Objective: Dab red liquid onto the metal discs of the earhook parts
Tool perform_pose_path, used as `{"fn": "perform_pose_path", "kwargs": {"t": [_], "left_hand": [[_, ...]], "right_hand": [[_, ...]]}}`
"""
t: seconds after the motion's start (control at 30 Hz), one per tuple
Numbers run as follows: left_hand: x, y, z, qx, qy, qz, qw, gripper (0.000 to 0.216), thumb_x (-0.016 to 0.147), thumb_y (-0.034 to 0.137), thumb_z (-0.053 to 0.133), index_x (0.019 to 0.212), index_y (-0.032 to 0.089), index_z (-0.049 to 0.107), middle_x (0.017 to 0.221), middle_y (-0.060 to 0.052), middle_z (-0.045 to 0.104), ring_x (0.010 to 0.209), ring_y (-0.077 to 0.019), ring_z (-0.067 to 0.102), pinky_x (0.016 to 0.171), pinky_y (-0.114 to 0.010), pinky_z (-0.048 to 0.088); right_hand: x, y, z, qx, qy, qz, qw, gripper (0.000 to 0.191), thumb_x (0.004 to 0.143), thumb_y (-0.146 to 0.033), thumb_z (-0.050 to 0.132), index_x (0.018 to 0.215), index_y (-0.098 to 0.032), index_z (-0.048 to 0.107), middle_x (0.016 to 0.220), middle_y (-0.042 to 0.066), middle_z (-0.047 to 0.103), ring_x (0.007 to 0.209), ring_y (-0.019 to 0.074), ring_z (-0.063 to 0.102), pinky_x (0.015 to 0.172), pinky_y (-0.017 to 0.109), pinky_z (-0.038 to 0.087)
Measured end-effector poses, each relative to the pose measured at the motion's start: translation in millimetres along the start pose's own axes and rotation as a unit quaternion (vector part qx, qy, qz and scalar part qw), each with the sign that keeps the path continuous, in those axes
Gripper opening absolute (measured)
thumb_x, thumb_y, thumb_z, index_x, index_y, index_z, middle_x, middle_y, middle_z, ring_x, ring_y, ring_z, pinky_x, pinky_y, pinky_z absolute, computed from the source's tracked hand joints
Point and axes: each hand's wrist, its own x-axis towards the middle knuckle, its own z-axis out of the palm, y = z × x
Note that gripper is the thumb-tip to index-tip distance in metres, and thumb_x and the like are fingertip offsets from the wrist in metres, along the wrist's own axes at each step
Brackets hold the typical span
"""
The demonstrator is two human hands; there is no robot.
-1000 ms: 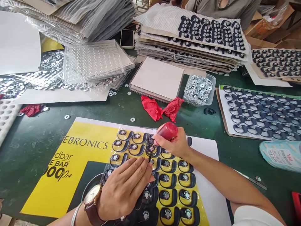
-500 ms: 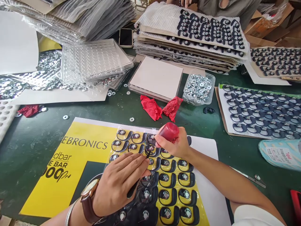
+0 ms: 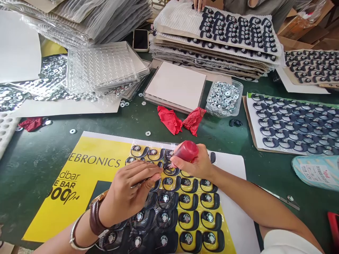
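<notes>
Red bottle (image 3: 187, 151) is just right of the near middle, over the rows of black curved parts (image 3: 195, 201), and your right hand (image 3: 200, 164) is wrapped snugly round it. Your left hand (image 3: 132, 190) has its fingers pinched together on a thin dark tool (image 3: 139, 183). Green table (image 3: 225, 139) underneath, plastic tub (image 3: 241, 96) of washers (image 3: 225, 94) farther back, and someone's hand (image 3: 199, 5) at the far sheet stack (image 3: 182, 24). Bottle's tip is hard to make out, your fingers hide most of the tool, and that other person is cut off at the far edge
</notes>
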Motion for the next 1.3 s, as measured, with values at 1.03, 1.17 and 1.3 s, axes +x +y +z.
{"fn": "perform_pose_path", "kwargs": {"t": [1.03,1.17,1.3], "left_hand": [[-50,28,16,0.139,-0.006,0.178,0.974,0.020,0.092,0.015,0.057,0.107,0.006,0.068,0.101,-0.010,0.074,0.096,-0.0205,0.070,0.089,-0.033,0.056],[-52,30,16,0.142,-0.010,0.178,0.974,0.021,0.091,0.015,0.058,0.107,0.005,0.068,0.103,-0.011,0.074,0.097,-0.0223,0.070,0.089,-0.034,0.057],[-51,31,16,0.142,-0.012,0.176,0.974,0.022,0.094,0.016,0.054,0.107,0.005,0.068,0.103,-0.011,0.074,0.098,-0.0219,0.070,0.089,-0.033,0.057]], "right_hand": [[-35,1,14,0.077,0.006,-0.028,0.997,0.023,0.076,-0.036,0.075,0.088,-0.019,0.064,0.072,0.004,0.071,0.063,0.0169,0.068,0.062,0.029,0.056],[-34,1,14,0.020,0.015,-0.082,0.996,0.019,0.073,-0.031,0.078,0.084,-0.020,0.067,0.074,0.003,0.072,0.062,0.0146,0.068,0.062,0.025,0.055],[-35,2,15,-0.006,0.026,-0.099,0.995,0.017,0.074,-0.030,0.077,0.085,-0.020,0.068,0.079,0.004,0.073,0.064,0.0146,0.069,0.064,0.025,0.056]]}}
